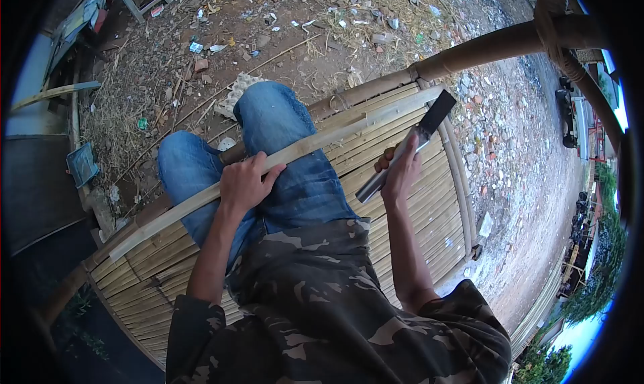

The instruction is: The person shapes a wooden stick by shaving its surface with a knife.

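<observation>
Pale bamboo strip lies across jeans, long axis eight to two o'clock, left hand curling fingers over it; right hand, fingers closed, clasps a knife pointing to one, above slatted bench.

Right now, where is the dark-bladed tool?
In the head view, right of centre: the dark-bladed tool is in the right hand, its blade appearing next to the upper-right end of the pale strip.

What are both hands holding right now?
Left hand: closed on the pale strip.
Right hand: closed on the metal-handled bladed tool.
</observation>
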A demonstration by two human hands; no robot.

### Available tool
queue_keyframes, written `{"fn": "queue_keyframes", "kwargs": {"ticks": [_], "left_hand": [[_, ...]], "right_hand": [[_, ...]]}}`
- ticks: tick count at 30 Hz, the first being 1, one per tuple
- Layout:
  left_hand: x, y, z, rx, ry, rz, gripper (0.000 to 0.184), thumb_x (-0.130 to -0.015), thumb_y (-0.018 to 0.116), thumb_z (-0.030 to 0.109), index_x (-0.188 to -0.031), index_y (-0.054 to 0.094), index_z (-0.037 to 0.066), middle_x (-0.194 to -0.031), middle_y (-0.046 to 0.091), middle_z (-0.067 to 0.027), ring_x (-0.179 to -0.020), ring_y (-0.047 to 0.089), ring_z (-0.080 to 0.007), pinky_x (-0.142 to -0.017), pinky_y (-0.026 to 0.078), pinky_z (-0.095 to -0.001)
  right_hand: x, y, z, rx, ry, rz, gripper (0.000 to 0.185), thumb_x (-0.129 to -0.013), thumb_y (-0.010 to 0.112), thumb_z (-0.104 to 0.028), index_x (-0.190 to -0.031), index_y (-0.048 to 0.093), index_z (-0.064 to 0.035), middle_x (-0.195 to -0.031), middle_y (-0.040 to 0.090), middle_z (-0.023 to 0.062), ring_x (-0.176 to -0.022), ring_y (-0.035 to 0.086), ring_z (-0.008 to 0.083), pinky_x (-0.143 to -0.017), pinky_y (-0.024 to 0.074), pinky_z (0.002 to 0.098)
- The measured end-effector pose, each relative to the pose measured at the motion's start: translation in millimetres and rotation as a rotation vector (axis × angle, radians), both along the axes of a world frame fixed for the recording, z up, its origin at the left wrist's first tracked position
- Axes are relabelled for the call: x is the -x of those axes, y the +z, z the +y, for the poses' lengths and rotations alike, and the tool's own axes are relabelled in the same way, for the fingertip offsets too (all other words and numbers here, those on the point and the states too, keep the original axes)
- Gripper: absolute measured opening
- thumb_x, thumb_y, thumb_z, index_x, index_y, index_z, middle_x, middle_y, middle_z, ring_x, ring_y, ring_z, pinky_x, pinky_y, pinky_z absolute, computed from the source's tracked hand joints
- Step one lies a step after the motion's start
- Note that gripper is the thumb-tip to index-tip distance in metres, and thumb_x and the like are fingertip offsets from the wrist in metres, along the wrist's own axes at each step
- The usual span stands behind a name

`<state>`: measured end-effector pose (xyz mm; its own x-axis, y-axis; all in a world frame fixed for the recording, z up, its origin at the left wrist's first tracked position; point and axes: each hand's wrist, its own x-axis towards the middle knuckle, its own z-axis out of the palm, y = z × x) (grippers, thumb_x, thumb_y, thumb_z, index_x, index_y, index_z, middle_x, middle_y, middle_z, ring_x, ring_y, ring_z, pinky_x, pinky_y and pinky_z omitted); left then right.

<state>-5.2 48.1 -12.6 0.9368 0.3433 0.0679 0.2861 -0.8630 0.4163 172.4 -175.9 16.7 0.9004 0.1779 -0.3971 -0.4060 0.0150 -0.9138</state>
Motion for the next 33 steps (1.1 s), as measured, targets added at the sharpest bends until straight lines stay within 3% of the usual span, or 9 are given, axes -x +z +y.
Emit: {"fn": "queue_keyframes", "kwargs": {"ticks": [2,9,11,13,18,21,26,30,33], "left_hand": [[-4.3,0.8,1.8,-0.015,0.000,-0.014,0.048,-0.093,0.057,0.051,-0.076,0.055,0.007,-0.061,0.064,-0.0140,-0.055,0.065,-0.0335,-0.047,0.050,-0.0422],[0.0,-1.6,-2.0,-0.021,0.006,-0.007,0.049,-0.093,0.056,0.052,-0.075,0.055,0.007,-0.060,0.064,-0.0142,-0.053,0.065,-0.0329,-0.047,0.050,-0.0417],[-5.2,-1.9,0.6,-0.038,0.001,-0.039,0.049,-0.093,0.056,0.052,-0.075,0.056,0.007,-0.060,0.064,-0.0141,-0.053,0.065,-0.0327,-0.047,0.050,-0.0417],[1.3,-2.4,3.1,-0.006,0.005,-0.017,0.049,-0.093,0.055,0.052,-0.075,0.056,0.007,-0.060,0.063,-0.0141,-0.054,0.066,-0.0332,-0.047,0.051,-0.0421],[0.8,2.7,-2.2,0.032,0.036,0.053,0.044,-0.092,0.060,0.048,-0.080,0.058,0.005,-0.066,0.065,-0.0154,-0.060,0.066,-0.0365,-0.052,0.051,-0.0451],[1.5,1.2,0.4,0.021,0.036,0.068,0.045,-0.092,0.060,0.048,-0.080,0.058,0.005,-0.067,0.066,-0.0157,-0.061,0.066,-0.0364,-0.052,0.051,-0.0451],[0.7,5.9,0.1,0.016,0.035,0.035,0.050,-0.093,0.054,0.053,-0.078,0.059,0.005,-0.065,0.066,-0.0165,-0.058,0.067,-0.0335,-0.049,0.052,-0.0431],[0.0,2.7,1.6,-0.062,0.031,0.077,0.051,-0.094,0.054,0.053,-0.078,0.058,0.005,-0.065,0.066,-0.0169,-0.058,0.067,-0.0337,-0.049,0.052,-0.0428],[1.5,2.9,2.9,0.011,0.050,0.007,0.051,-0.093,0.054,0.053,-0.077,0.058,0.005,-0.065,0.066,-0.0172,-0.057,0.067,-0.0344,-0.049,0.052,-0.0432]], "right_hand": [[29.5,-10.2,-2.2,0.226,0.604,0.303,0.043,-0.098,0.050,-0.051,-0.089,0.044,-0.0096,-0.060,0.045,0.0014,-0.044,0.041,0.0106,-0.044,0.0383,0.0264],[2.5,-3.8,1.6,-0.046,-0.144,-0.056,0.046,-0.098,0.051,-0.052,-0.083,0.044,-0.0090,-0.061,0.045,0.0012,-0.046,0.045,0.0096,-0.041,0.0372,0.0255],[36.5,-8.0,-6.9,0.189,0.648,0.356,0.044,-0.098,0.051,-0.050,-0.085,0.047,-0.0075,-0.060,0.045,0.0011,-0.046,0.045,0.0100,-0.041,0.0376,0.0260],[20.3,2.1,-14.8,0.188,0.595,0.288,0.044,-0.099,0.050,-0.049,-0.084,0.047,-0.0079,-0.060,0.046,0.0012,-0.045,0.044,0.0103,-0.041,0.0374,0.0260],[7.0,-5.3,1.1,-0.056,-0.201,-0.070,0.044,-0.098,0.051,-0.052,-0.081,0.042,-0.0119,-0.059,0.043,0.0004,-0.045,0.044,0.0094,-0.042,0.0368,0.0257],[38.0,-3.8,-7.6,0.292,0.677,0.245,0.043,-0.097,0.054,-0.049,-0.084,0.045,-0.0097,-0.059,0.045,0.0004,-0.045,0.045,0.0104,-0.043,0.0379,0.0253],[-2.8,7.9,3.3,-0.034,-0.116,-0.069,0.045,-0.098,0.049,-0.054,-0.083,0.040,-0.0116,-0.060,0.045,0.0014,-0.045,0.045,0.0094,-0.043,0.0384,0.0244],[31.1,1.0,-3.8,0.307,0.729,0.212,0.044,-0.099,0.049,-0.051,-0.087,0.046,-0.0081,-0.059,0.044,0.0006,-0.046,0.045,0.0092,-0.042,0.0384,0.0269],[-0.9,14.9,-14.4,0.053,0.272,0.072,0.046,-0.099,0.048,-0.051,-0.079,0.042,-0.0095,-0.059,0.044,0.0007,-0.044,0.043,0.0089,-0.041,0.0380,0.0251]]}}
